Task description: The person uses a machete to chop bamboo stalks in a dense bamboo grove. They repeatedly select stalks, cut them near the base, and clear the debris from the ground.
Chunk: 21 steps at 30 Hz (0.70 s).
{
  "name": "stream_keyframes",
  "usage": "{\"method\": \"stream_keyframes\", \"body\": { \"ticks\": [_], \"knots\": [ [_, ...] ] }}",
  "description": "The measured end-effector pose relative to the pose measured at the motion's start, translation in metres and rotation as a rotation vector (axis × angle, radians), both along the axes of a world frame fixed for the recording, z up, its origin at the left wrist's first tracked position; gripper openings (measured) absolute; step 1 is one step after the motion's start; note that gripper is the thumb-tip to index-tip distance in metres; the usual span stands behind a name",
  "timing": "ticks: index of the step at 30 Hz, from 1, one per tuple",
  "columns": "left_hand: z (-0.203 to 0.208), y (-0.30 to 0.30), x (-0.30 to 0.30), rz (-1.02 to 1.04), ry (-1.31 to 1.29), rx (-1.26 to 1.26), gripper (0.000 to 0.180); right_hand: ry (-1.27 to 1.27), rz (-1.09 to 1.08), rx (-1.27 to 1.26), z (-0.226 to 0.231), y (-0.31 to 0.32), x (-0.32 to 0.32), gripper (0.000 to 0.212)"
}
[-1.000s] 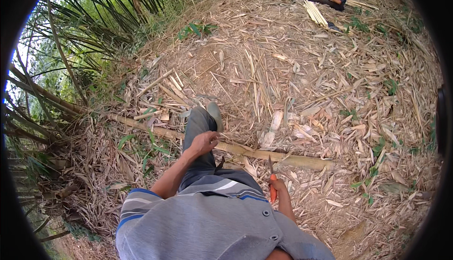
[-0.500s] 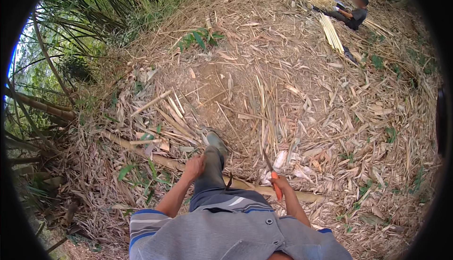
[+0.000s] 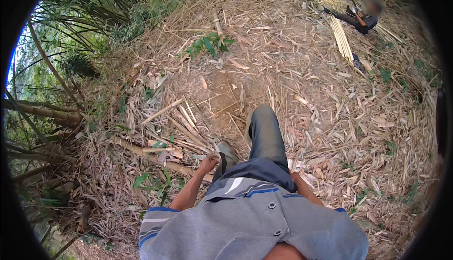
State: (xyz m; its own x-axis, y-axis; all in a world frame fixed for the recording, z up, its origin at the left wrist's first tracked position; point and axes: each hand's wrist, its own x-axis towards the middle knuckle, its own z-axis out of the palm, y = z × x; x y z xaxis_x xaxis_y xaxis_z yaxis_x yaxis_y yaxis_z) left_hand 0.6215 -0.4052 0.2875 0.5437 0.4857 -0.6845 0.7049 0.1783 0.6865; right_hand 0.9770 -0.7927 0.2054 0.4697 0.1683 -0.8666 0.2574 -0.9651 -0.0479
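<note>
My left hand (image 3: 208,163) hangs beside my left leg with its fingers curled closed; I see nothing in it. A thin dark strip (image 3: 222,162) shows right next to those fingers. Below it is my left boot (image 3: 228,152), grey-green, on the ground. My right leg (image 3: 265,130) is raised forward, its knee covering much of the ground ahead. Behind that thigh only the wrist side of my right hand (image 3: 294,175) shows; its fingers, and anything in them, are hidden.
Split bamboo pieces (image 3: 188,125) and a long bamboo pole (image 3: 134,148) lie ahead on the left. A leafy sprig (image 3: 207,46) grows further off. Bamboo stems (image 3: 47,113) stand at the left. A person (image 3: 363,18) sits far right near pale strips (image 3: 341,38).
My right leg has swung forward into view. My right hand, earlier gripping an orange-handled blade, is now mostly behind it. The ground has shifted slightly right in view; the seated person's arms have moved.
</note>
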Motion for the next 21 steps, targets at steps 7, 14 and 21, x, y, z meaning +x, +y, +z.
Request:
{"method": "stream_keyframes", "body": {
  "ticks": [7,14,21],
  "knots": [
    [-0.034,0.065,0.041,0.377,0.018,-0.039,0.031,0.116,-0.209,0.122,-0.021,0.088,0.078,0.042],
    [-0.002,0.14,0.119,0.624,0.178,-0.27,0.027,0.152,-0.102,0.112,0.051,0.327,0.2,0.042],
    [0.055,0.232,0.206,0.664,0.007,-0.139,0.026,0.177,-0.356,0.375,0.14,0.468,0.283,0.031]
  ]
}}
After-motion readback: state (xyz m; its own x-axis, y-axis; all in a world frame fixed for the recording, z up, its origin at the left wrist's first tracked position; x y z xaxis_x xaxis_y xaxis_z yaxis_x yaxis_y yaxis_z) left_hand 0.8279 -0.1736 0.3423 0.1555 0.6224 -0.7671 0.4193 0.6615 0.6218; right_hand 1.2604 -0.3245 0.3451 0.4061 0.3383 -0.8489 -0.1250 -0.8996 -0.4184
